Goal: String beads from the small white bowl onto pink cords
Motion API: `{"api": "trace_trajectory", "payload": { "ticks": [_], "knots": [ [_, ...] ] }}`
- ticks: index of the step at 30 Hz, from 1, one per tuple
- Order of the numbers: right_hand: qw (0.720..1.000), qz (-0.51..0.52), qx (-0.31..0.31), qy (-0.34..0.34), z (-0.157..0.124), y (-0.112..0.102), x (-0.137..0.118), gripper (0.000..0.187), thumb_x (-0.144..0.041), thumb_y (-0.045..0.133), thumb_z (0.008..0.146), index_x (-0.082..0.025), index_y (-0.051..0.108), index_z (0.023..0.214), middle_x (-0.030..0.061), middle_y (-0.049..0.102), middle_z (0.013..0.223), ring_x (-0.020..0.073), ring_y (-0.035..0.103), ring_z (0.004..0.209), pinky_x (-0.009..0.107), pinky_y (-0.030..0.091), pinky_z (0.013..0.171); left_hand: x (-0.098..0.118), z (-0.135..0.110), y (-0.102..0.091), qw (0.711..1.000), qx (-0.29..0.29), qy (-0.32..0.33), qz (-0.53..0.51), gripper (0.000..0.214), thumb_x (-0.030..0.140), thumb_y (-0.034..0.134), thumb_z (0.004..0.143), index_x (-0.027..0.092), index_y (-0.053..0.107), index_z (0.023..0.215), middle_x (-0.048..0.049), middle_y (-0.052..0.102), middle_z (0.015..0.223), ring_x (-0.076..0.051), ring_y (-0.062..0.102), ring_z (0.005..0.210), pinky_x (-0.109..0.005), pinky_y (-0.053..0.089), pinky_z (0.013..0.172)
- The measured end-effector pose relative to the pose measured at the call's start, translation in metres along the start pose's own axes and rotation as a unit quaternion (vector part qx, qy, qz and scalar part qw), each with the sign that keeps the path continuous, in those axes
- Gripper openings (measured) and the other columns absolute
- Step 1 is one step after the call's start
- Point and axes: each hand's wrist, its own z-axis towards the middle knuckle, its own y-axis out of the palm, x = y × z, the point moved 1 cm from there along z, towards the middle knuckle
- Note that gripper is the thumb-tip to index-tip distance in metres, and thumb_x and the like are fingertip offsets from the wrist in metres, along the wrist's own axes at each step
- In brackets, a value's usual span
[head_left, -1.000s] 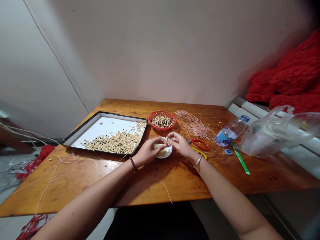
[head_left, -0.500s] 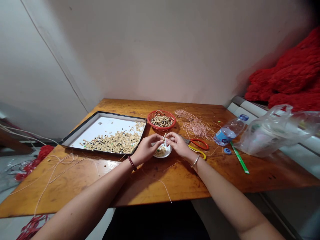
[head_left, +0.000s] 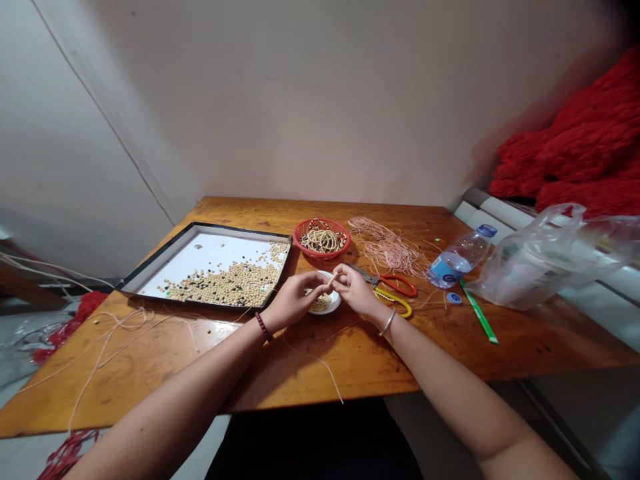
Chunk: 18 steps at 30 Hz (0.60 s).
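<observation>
My left hand and my right hand meet over a small white bowl, which holds pale beads. Between their pinched fingertips is a short strand of pale beads, lying slantwise and partly covered by the fingers. Both hands are closed on it. Beside my right hand lie scissors with red and yellow handles, a string of beads near the yellow loop. Just behind the hands stands a red basket with coiled bead strands.
A black-edged tray of loose pale and dark beads is at left. Pink cord lies tangled behind the scissors. To the right are a plastic bottle, its blue cap, a green strip and a clear bag.
The bead strand has tipped from nearly upright to slanted between the fingers. My hands have drawn slightly closer together, and my right fingers have come over the strand.
</observation>
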Motion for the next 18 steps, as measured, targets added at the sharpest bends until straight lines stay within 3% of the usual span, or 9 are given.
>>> {"api": "trace_trajectory", "payload": {
  "ticks": [9,14,18],
  "knots": [
    [1.000,-0.005,0.013,-0.011,0.002,0.000,0.000,0.032,-0.040,0.068,0.072,-0.021,0.043,0.080,-0.0025,0.062,0.069,0.0132,0.058,0.063,0.026,0.043,0.062,0.002,0.001,-0.001,1.000,0.007,-0.003,0.009,0.026,0.036,0.055,0.088,0.014,0.068,0.090,-0.0068,0.071,0.088,-0.016,0.065,0.081,-0.026,0.050,0.076],
    [0.997,-0.026,0.064,-0.033,0.007,-0.009,0.004,0.031,-0.043,0.065,0.074,-0.021,0.043,0.078,-0.0022,0.061,0.066,0.0132,0.058,0.061,0.027,0.043,0.061,0.003,0.002,-0.003,1.000,0.025,-0.006,0.013,0.023,0.035,0.058,0.086,0.014,0.066,0.088,-0.0069,0.071,0.088,-0.016,0.065,0.080,-0.027,0.052,0.075],
    [0.993,-0.040,0.104,-0.044,0.009,-0.014,0.002,0.032,-0.045,0.064,0.075,-0.021,0.043,0.079,-0.0014,0.061,0.066,0.0137,0.058,0.061,0.026,0.042,0.060,-0.004,0.003,-0.005,0.997,0.072,-0.007,0.035,0.022,0.035,0.058,0.086,0.016,0.066,0.092,-0.0064,0.071,0.089,-0.016,0.065,0.079,-0.027,0.053,0.073]
  ]
}}
